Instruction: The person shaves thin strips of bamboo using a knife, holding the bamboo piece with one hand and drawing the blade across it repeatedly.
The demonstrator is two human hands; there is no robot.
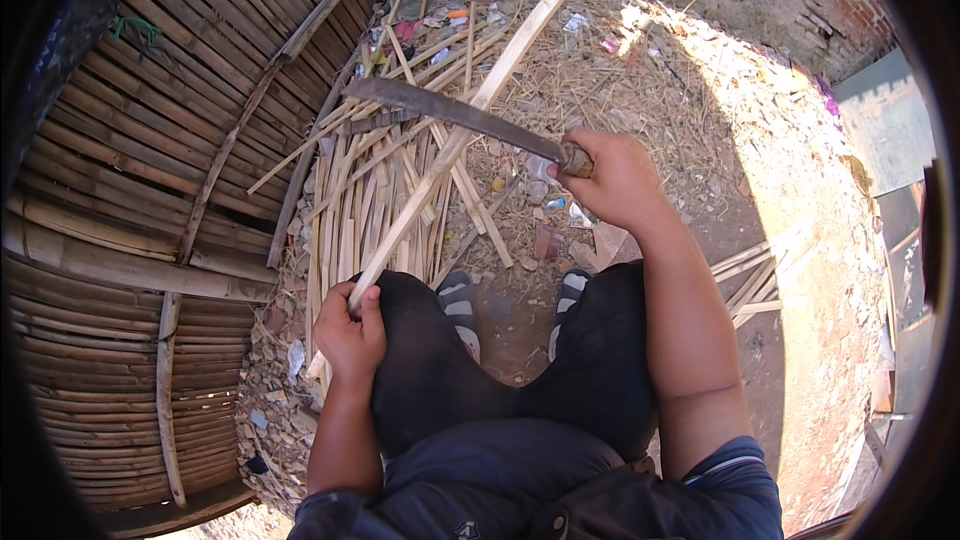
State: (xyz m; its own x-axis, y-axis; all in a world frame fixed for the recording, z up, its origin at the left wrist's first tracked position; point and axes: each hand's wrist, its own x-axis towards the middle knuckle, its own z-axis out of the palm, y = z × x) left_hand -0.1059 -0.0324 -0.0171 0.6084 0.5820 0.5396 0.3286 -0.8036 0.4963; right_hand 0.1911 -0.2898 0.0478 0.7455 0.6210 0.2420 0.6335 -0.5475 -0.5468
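My left hand (350,335) is wrapped round the lower end of a long pale bamboo strip (425,190), beside my left knee. From there the strip slants up and away to the right, past the top of the view. My right hand (612,178) grips the handle of a machete (455,112), whose dark, curved blade points left. The blade lies across the strip in the picture; whether the two touch I cannot tell. Below the blade, a pile of split bamboo strips (365,205) spreads over the ground in front of my left knee.
A bamboo slat wall (130,140) rises on the left. Brick walls (780,0) stand at the back. Shavings and bits of litter (640,70) cover the ground. More strips (748,275) lie to the right of my right arm, near a sunlit band. Grey panels (885,125) lean at far right.
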